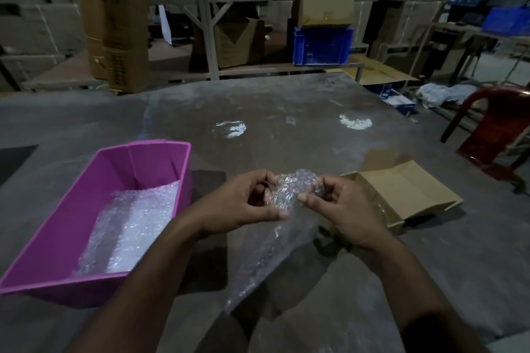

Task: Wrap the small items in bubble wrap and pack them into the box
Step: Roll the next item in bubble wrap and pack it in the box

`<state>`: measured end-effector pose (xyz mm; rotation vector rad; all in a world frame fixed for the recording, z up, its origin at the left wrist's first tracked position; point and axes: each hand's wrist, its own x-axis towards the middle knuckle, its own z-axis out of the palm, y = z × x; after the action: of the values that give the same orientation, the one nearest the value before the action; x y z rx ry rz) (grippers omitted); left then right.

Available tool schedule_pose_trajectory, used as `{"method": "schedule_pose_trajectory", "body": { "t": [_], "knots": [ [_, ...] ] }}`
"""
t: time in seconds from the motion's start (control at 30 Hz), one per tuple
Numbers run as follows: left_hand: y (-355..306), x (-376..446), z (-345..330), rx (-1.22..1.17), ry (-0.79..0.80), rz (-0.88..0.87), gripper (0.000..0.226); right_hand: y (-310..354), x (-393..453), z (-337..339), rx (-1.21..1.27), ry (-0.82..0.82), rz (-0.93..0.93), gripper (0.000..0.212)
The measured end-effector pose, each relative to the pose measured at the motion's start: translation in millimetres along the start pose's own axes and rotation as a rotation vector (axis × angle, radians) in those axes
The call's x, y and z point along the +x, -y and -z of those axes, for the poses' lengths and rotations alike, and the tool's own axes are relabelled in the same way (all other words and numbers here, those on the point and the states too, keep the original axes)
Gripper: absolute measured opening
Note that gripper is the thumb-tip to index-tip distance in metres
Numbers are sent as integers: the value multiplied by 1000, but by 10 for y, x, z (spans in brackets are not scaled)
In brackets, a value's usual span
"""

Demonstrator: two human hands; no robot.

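Bubble wrap [295, 189] is bunching into a small bundle between both hands, held above the desk [286, 112] at centre, with a loose tail of the sheet hanging down toward the person. Whatever item is inside is hidden; can't tell what it is. Left hand [243, 200] is curling its fingers round the bundle's left side, thumb pressing the wrap near the bottom. Right hand [341, 206] is pinching the right side, thumb and forefinger closed on the film.

Box [401, 195] is sitting open just right of the right hand, flaps out; its inside is mostly hidden. Pink bin [68, 232] is lying to the left with more wrap sheets [129, 226] in it.

Judgement: wrapping is mid-step, nothing packed from this piece yet. To do it well: keep one hand anchoring the core, roll the tail round tight with the other, tuck the ends in so it isn't springing open. Then move it right into the box. Risk is the slick film unrolling when one hand lets go.
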<state>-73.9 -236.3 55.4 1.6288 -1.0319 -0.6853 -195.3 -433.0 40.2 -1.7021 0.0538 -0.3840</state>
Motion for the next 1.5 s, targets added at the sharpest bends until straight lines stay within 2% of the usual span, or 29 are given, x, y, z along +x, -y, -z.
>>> {"method": "schedule_pose_trajectory", "body": {
  "t": [0.07,0.27,0.33,0.5,0.63,0.7,0.77,0.93,1.03,1.1,1.33,1.5],
  "knots": [
    [81,-31,6,20,-26,67,42,-86,65,104,77,-44,-10,13],
    [205,-114,101,-10,-213,111,40,-244,140,344,193,-47,-43,21],
    [210,-104,42,-63,-340,77,42,-299,154,381,235,-51,-57,21],
    [329,17,-186,-507,-748,-31,46,-482,157,419,344,-130,-122,42],
    [443,60,-277,-495,-902,-30,46,-583,127,480,215,-83,-124,34],
    [473,68,-299,-449,-923,-54,41,-571,116,471,204,-82,-92,26],
    [482,57,-288,-390,-910,-67,36,-543,109,451,198,-75,-78,33],
    [409,-7,-248,-241,-771,-27,11,-531,124,410,207,-142,-114,29],
    [380,-65,-223,-194,-707,16,45,-503,133,375,192,-182,-124,32],
    [377,-90,-196,-126,-674,24,56,-478,139,344,209,-199,-112,35],
    [369,-92,-75,-23,-661,28,38,-435,118,300,124,-236,-46,36],
    [400,-74,11,72,-672,15,21,-413,92,313,-45,-272,5,20]
  ]
}}
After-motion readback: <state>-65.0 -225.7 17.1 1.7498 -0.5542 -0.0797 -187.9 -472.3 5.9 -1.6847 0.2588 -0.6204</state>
